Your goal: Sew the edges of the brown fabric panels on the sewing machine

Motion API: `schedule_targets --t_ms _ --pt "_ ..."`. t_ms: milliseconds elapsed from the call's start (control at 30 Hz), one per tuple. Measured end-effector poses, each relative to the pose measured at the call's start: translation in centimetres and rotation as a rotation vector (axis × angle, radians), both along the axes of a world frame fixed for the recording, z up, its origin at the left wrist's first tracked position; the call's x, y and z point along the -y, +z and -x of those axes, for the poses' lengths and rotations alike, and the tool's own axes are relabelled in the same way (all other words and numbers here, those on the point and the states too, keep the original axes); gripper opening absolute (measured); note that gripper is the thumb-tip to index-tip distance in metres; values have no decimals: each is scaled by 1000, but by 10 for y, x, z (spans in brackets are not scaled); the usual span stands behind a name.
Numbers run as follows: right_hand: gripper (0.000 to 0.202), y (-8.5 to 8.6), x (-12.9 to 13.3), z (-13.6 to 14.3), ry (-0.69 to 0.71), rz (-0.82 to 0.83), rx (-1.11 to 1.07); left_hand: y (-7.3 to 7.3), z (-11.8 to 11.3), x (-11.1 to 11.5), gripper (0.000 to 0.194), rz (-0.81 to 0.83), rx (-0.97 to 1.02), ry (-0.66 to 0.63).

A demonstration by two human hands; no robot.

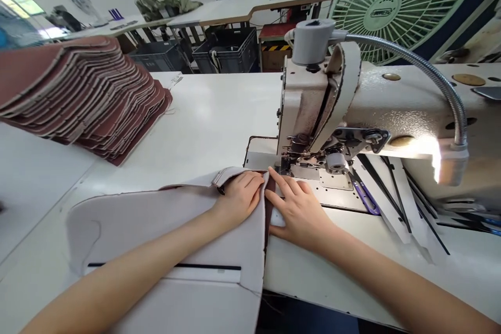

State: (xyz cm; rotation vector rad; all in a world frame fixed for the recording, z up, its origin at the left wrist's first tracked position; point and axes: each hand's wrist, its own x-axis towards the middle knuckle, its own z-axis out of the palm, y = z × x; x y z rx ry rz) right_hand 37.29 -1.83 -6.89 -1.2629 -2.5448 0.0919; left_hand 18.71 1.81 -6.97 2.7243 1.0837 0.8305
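A large pale grey fabric panel (164, 219) with a brown underside lies over the table's front part, left of the sewing machine's needle area (287, 164). My left hand (238, 195) is closed over the panel's upper right corner, its fingers curled onto the folded edge. My right hand (299, 209) lies with fingers spread beside that edge, fingertips touching the brown strip (269, 201) along it. The index finger reaches close to the presser foot. A black strip on a white band (211, 273) crosses the panel, partly hidden by my left forearm.
A stack of brown padded pieces (97, 94) stands at the left. Purple-handled scissors (366, 193) and black and white strips (391, 198) lie right of the needle plate. A lit lamp (452, 162) hangs from a flexible neck. Behind are a green fan (385, 10) and grey crates (230, 52).
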Motion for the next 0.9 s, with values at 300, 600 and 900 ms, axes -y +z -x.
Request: schedule_targets --t_ms 300,600,900 --pt "77 -3 5 1 -84 -73 122 0 -2 -1 32 -13 -27 -7" --pt "73 0 11 2 -91 -102 145 -2 -10 -5 32 -114 -248 17" --pt "26 -6 21 5 44 -130 35 -1 -13 -7 27 -120 -224 30"
